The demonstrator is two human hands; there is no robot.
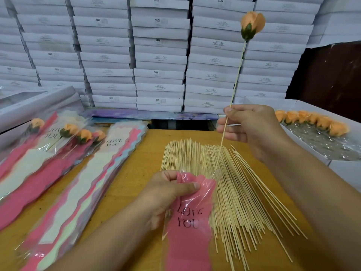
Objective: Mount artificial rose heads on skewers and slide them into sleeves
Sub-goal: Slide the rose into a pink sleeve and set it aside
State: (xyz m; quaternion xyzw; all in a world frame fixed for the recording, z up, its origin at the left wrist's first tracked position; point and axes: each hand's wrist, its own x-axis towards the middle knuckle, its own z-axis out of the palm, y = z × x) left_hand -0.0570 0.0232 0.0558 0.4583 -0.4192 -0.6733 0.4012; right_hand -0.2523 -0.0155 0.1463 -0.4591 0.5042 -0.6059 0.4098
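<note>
An orange rose head (252,25) with a green base sits on top of a thin wooden skewer (237,75). My right hand (252,126) pinches that skewer at mid-length and holds it upright, tilted to the right. The skewer's lower tip reaches the open mouth of a pink and clear "LOVE YOU" sleeve (188,220). My left hand (168,194) grips the sleeve's top edge, thumb across the pink part. A spread pile of loose skewers (234,192) lies on the wooden table (142,163) under both hands.
Sleeved roses (68,132) lie at the left on a stack of pink sleeves, with an empty sleeve stack (82,184) beside them. A white box with a row of orange rose heads (312,120) stands at the right. Stacked white boxes (160,55) fill the back.
</note>
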